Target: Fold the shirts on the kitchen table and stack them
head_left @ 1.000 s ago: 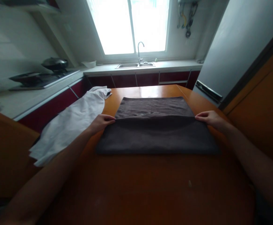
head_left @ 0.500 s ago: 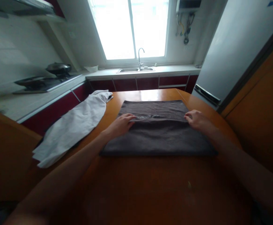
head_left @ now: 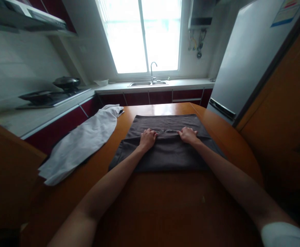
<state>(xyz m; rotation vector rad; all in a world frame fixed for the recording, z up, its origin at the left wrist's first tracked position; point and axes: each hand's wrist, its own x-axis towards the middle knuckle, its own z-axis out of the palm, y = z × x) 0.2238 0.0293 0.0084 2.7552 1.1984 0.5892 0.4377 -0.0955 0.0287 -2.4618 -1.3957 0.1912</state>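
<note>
A dark brown towel (head_left: 165, 151) lies folded on the orange wooden table (head_left: 165, 206), its near half doubled over the far half. My left hand (head_left: 147, 137) rests palm down on the folded edge left of the middle. My right hand (head_left: 189, 134) presses the same edge just right of the middle. Both hands lie on the cloth with fingers curled at the fold; I cannot tell whether they pinch it.
A white garment (head_left: 83, 142) lies spread over the table's left edge. Behind stand a counter with a sink and tap (head_left: 152, 73), a stove with pans (head_left: 54, 91) at the left, and a grey refrigerator (head_left: 244, 65) at the right.
Both hands slid inward along the towel's folded edge, from its outer corners to near its middle. The view tilted up slightly.
</note>
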